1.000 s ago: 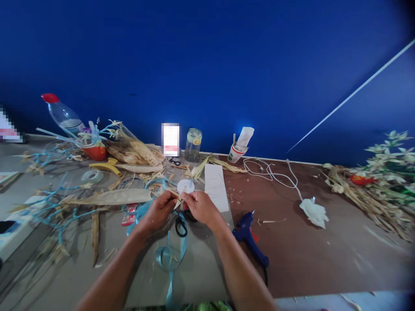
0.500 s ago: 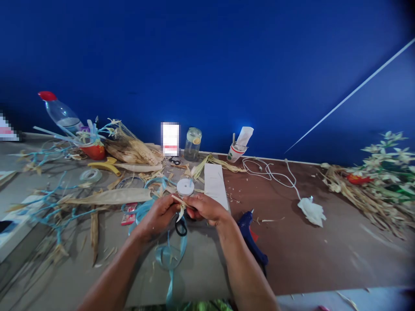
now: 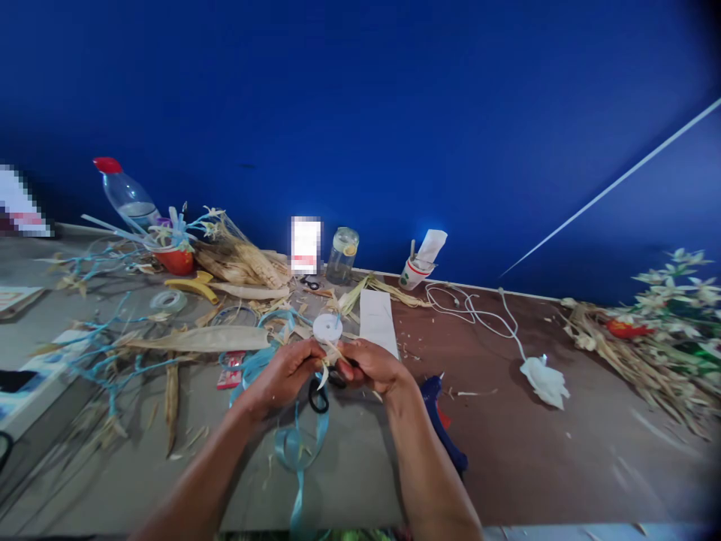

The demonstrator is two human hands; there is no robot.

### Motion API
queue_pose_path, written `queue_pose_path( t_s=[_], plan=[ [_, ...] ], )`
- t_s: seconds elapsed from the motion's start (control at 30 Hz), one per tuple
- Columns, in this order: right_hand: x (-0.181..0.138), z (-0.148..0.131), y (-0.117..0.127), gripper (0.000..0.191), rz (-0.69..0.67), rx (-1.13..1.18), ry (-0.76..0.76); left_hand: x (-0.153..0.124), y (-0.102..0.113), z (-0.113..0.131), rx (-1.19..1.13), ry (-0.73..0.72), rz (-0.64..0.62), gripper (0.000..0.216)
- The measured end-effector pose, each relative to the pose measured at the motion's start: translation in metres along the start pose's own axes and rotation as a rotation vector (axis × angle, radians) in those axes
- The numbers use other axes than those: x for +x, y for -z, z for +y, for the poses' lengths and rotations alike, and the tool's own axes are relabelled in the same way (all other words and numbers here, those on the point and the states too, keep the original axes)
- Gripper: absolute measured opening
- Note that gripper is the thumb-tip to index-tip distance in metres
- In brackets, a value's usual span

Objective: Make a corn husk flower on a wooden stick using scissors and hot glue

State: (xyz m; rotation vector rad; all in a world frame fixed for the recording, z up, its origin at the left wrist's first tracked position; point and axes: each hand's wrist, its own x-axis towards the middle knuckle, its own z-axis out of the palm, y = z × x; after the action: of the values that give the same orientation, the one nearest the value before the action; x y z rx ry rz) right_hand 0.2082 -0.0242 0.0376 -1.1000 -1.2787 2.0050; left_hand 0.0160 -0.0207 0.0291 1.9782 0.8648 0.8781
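Note:
My left hand (image 3: 293,368) and my right hand (image 3: 369,364) meet low over the table, fingers pinched. Between them is a small pale piece of dried corn husk (image 3: 324,374), one end hanging below the fingertips; its exact shape is partly hidden. Right under the hands lies a pair of scissors (image 3: 318,397), showing its black handle loops. Just beyond the fingers sits a white spool (image 3: 327,327). Light-blue ribbon (image 3: 288,445) curls on the table below and left of my left hand. To the right of my right forearm rests a blue glue gun (image 3: 435,413).
Dried husks (image 3: 197,338), blue-wrapped stems (image 3: 107,376), a tape roll (image 3: 167,301) and a red pot (image 3: 174,261) crowd the left. A glass jar (image 3: 342,257), a paper cup (image 3: 414,273) and a white cable (image 3: 489,320) line the back. White flowers (image 3: 673,289) stand far right.
The view has shifted slightly, so the table things sit farther right and a little lower. Both hands keep their pinch; the husk strip has turned a little between the fingers.

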Motion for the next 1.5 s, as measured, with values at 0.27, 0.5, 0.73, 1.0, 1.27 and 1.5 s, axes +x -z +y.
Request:
queue_pose_path(
  t_s=[0.27,0.5,0.73,1.0,1.27,1.5],
  plan=[
    [-0.013,-0.007,0.027,0.057,0.007,0.338,0.128,0.002,0.001,-0.013,0.052,0.038,0.17,0.016],
    [0.0,-0.012,0.001,0.072,0.058,0.447,-0.018,0.003,-0.003,-0.031,0.224,-0.027,0.708,0.014],
    [0.019,-0.005,-0.024,0.063,0.015,0.572,-0.109,0.0,-0.009,-0.03,0.311,-0.085,0.758,0.013],
    [0.02,0.0,-0.048,0.023,0.104,0.54,0.047,0.0,-0.012,-0.036,0.239,0.08,0.788,0.013],
    [0.027,0.007,-0.052,0.045,0.464,0.224,0.176,0.002,-0.021,-0.031,0.114,0.128,0.673,0.012],
    [0.029,0.011,-0.037,0.046,0.579,0.017,0.179,-0.001,-0.023,-0.034,-0.055,0.123,0.443,0.021]
  ],
)
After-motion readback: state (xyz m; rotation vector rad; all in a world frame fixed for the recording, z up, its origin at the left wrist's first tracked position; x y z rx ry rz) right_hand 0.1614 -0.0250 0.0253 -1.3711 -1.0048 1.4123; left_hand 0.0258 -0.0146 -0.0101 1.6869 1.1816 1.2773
